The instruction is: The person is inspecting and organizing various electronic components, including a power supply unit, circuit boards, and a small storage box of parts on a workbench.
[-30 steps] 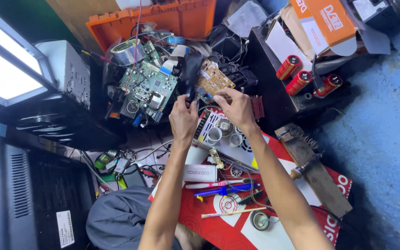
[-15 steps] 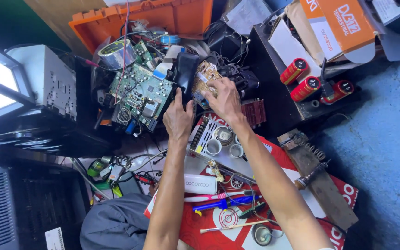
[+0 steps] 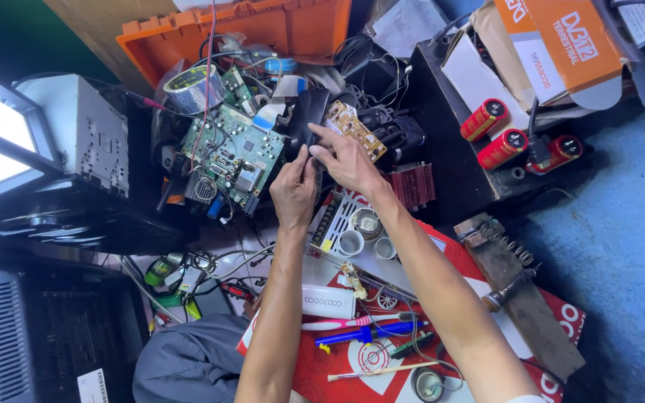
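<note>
Both hands meet on a black plastic part [image 3: 306, 123] that stands just right of the green circuit board [image 3: 234, 153], near the middle of the cluttered counter [image 3: 382, 261]. The left hand [image 3: 294, 192] has its fingers clamped on the lower edge of the part, thumb against its side. The right hand [image 3: 346, 160] reaches in from four o'clock, its fingers [image 3: 321, 142] pressed together on the part's right face, with the small tan circuit board [image 3: 354, 128] just beyond them at one o'clock. Judging by this, the part is gripped but not lifted clear of the pile; whatever is to be done with it looks barely begun. Both forearms stretch straight up from six o'clock, wrists nearly level, over the red sheet [image 3: 352, 358] with its blue screwdriver [image 3: 371, 332]. Three red capacitors [image 3: 503, 138] lie at three o'clock, well apart.
</note>
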